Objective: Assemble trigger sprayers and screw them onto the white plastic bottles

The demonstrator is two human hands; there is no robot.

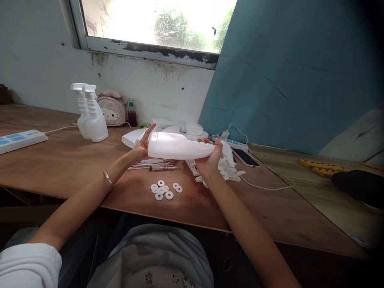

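Note:
A white plastic spray bottle body [180, 146] lies sideways between my two hands above the table. My left hand [143, 145] grips its wide base end, thumb pointing up. Around the narrow neck end my right hand [211, 156] is closed, hiding the mouth. Below the bottle, several white ring washers [161, 190] are scattered on the wood. Thin white tubes [153, 163] and a slim screwdriver-like tool [165, 168] lie just behind them. White trigger spray heads [229, 166] are heaped beside my right hand.
Two spray bottles with heads [93, 114] stand at the back left, near a pink bag [112, 109] and a small dark bottle [132, 114]. More white bottles [192, 129] lie behind my hands. A power strip [22, 141], a phone [246, 157] and a white cable [270, 187] rest on the table.

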